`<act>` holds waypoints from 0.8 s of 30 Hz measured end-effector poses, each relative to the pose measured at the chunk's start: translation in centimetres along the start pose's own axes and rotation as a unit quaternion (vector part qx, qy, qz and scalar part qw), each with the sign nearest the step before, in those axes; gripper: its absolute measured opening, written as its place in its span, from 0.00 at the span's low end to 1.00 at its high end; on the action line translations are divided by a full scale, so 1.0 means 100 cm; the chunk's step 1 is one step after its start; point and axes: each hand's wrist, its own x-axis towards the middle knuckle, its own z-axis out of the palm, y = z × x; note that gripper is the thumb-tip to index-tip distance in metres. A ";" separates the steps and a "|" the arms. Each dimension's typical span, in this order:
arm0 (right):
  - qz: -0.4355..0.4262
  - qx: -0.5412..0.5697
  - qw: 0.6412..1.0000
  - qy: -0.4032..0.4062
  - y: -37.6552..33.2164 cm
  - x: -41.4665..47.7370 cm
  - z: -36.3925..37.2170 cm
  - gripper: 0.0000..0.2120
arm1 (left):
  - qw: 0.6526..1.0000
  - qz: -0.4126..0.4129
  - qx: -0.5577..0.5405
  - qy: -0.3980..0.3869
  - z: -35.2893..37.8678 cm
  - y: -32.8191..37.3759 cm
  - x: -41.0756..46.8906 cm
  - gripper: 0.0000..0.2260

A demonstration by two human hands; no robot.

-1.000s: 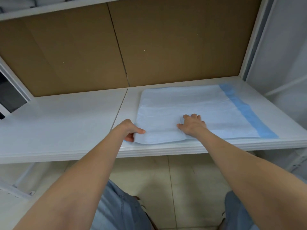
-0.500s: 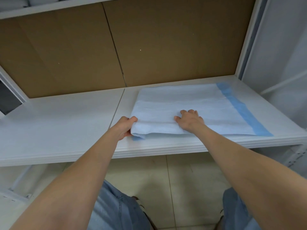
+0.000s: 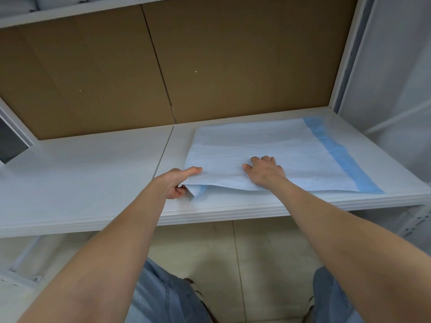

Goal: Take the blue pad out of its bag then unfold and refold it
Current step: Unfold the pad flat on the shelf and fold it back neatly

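The blue pad (image 3: 268,143) lies folded on the right half of the white shelf (image 3: 81,178), pale blue with a darker blue band along its right edge. My left hand (image 3: 177,183) pinches the pad's near left corner, thumb on top, and the corner is lifted a little off the shelf so a lower layer shows beneath. My right hand (image 3: 264,170) rests flat on the pad near its front edge, fingers spread, pressing it down. No bag is in view.
Brown cardboard panels (image 3: 163,66) form the back wall behind the shelf. A white upright post (image 3: 345,66) and translucent sheeting (image 3: 396,89) stand at the right. An upper shelf edge (image 3: 70,10) runs overhead. Below are tiled floor and my legs in jeans.
My left hand has raised the pad's near left corner and drawn it slightly back from the shelf's front edge. My right hand has stayed pressed on the pad.
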 end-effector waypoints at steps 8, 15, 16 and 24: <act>-0.004 0.001 1.000 0.005 -0.003 0.003 -0.001 0.25 | 0.989 0.016 -0.129 -0.069 0.009 -0.002 0.001 0.09; -0.007 -0.003 1.000 0.000 -0.003 0.005 0.000 0.26 | 0.980 0.011 -0.177 -0.093 0.007 -0.007 0.006 0.05; -0.007 -0.006 1.000 -0.005 -0.002 0.005 0.001 0.26 | 0.984 0.010 -0.150 -0.098 0.006 -0.007 0.006 0.09; -0.041 -0.029 0.998 -0.034 0.006 -0.001 0.007 0.28 | 0.976 0.024 0.216 -0.032 -0.006 0.004 0.014 0.28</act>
